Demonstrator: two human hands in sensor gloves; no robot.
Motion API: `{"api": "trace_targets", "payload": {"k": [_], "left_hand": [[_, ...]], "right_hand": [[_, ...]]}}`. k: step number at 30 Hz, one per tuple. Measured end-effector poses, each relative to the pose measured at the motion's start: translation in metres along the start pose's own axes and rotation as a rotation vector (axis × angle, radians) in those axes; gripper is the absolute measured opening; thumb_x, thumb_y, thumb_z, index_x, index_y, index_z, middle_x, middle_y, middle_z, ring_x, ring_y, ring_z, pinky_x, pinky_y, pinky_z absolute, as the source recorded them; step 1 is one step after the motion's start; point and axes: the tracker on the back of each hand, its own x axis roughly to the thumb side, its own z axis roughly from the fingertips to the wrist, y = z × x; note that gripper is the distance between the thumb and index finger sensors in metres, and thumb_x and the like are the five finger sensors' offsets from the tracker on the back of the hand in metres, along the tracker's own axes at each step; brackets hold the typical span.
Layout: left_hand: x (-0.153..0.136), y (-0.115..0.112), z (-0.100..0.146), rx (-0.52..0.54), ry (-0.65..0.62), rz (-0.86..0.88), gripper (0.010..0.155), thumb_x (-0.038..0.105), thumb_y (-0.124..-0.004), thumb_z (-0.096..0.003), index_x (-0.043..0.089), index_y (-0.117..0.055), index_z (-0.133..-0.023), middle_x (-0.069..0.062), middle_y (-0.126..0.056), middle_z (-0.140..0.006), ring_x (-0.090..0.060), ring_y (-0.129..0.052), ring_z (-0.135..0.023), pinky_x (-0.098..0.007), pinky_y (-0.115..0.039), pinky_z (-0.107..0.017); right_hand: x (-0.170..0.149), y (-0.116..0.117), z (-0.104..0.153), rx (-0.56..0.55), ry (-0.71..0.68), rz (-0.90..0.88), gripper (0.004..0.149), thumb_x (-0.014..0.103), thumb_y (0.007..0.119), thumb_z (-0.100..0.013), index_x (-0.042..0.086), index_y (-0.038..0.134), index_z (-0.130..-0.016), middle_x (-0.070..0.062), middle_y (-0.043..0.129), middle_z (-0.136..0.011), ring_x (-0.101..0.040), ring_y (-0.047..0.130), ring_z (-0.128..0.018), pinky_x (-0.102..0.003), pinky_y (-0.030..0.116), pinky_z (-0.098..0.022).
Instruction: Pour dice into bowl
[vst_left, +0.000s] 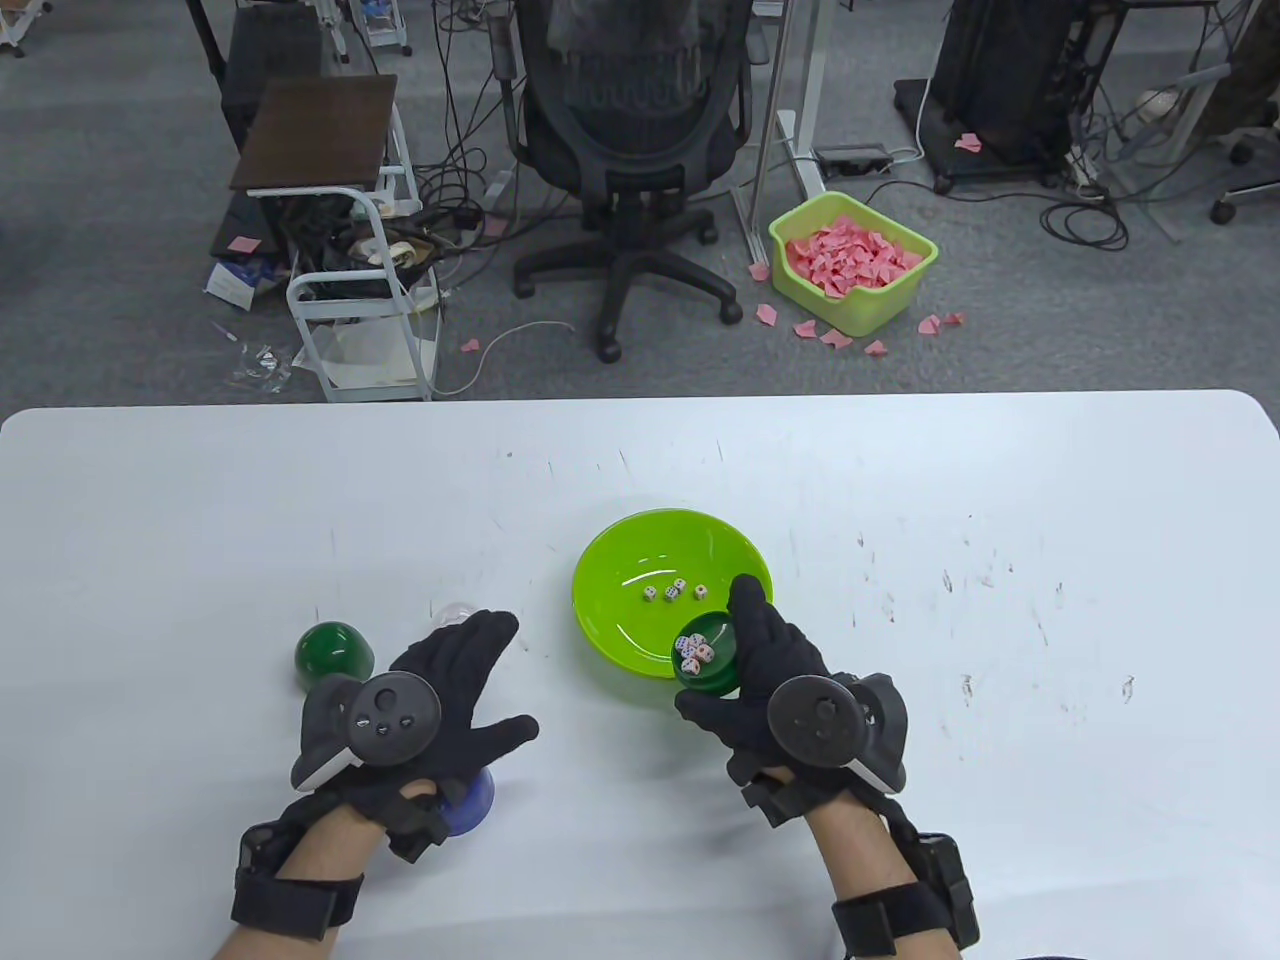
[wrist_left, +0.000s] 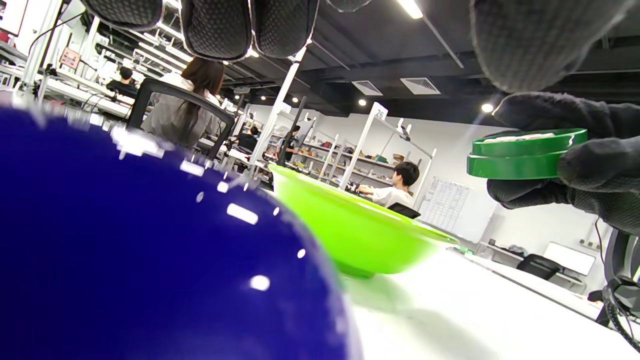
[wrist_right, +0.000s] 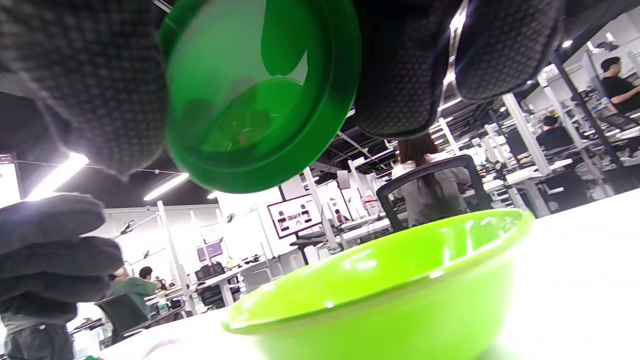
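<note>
A lime green bowl sits mid-table with several white dice inside. My right hand grips a small dark green cup holding several dice, above the bowl's near right rim. The cup also shows in the left wrist view and from below in the right wrist view, above the bowl. My left hand hovers with fingers spread, holding nothing, over a blue dome cup, which fills the left wrist view.
A dark green dome cup stands upside down left of my left hand. A clear dome cup stands just beyond the left fingers. The white table has scuff marks. An office chair and a bin of pink scraps stand on the floor beyond.
</note>
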Motion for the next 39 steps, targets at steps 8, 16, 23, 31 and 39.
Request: {"api": "trace_targets", "payload": {"k": [8, 16, 23, 31, 39], "left_hand": [[-0.005, -0.003, -0.002, -0.015, 0.013, 0.028, 0.093, 0.068, -0.080, -0.0411, 0.033, -0.034, -0.113, -0.010, -0.054, -0.118, -0.042, -0.059, -0.107, -0.068, -0.052, -0.077], [-0.008, -0.002, -0.002, -0.012, 0.024, 0.054, 0.093, 0.068, -0.080, -0.0413, 0.033, -0.034, -0.113, -0.010, -0.054, -0.118, -0.042, -0.059, -0.107, -0.068, -0.052, -0.077], [-0.009, -0.001, -0.002, -0.012, 0.025, 0.070, 0.092, 0.068, -0.080, -0.0415, 0.033, -0.034, -0.113, -0.010, -0.055, -0.118, -0.042, -0.059, -0.107, -0.068, -0.052, -0.077], [-0.010, 0.001, -0.002, -0.010, 0.030, 0.091, 0.092, 0.068, -0.080, -0.0415, 0.033, -0.034, -0.113, -0.011, -0.055, -0.118, -0.042, -0.059, -0.107, -0.068, -0.052, -0.077], [-0.011, 0.001, -0.002, -0.010, 0.035, 0.101, 0.092, 0.068, -0.080, -0.0415, 0.033, -0.034, -0.113, -0.011, -0.055, -0.118, -0.042, -0.060, -0.107, -0.068, -0.052, -0.077]], "right_hand": [[-0.008, -0.005, -0.014, 0.011, 0.058, 0.052, 0.101, 0.051, 0.099, -0.030, -0.004, 0.054, -0.101, -0.031, 0.075, -0.096, -0.043, 0.095, -0.070, -0.063, 0.078, -0.058], [-0.013, 0.005, -0.039, 0.083, 0.133, 0.074, 0.103, 0.047, 0.101, -0.029, -0.004, 0.045, -0.098, -0.033, 0.068, -0.096, -0.044, 0.093, -0.072, -0.064, 0.076, -0.060], [-0.013, 0.020, -0.055, 0.149, 0.127, 0.148, 0.101, 0.045, 0.103, -0.028, 0.000, 0.047, -0.099, -0.031, 0.068, -0.098, -0.044, 0.091, -0.071, -0.065, 0.075, -0.059], [-0.006, 0.040, -0.068, 0.235, 0.042, 0.331, 0.098, 0.040, 0.104, -0.029, 0.000, 0.053, -0.101, -0.034, 0.064, -0.102, -0.048, 0.086, -0.073, -0.069, 0.070, -0.060], [0.001, 0.057, -0.074, 0.304, -0.018, 0.435, 0.097, 0.035, 0.104, -0.031, 0.002, 0.051, -0.105, -0.034, 0.056, -0.105, -0.048, 0.080, -0.075, -0.071, 0.063, -0.063]]}}
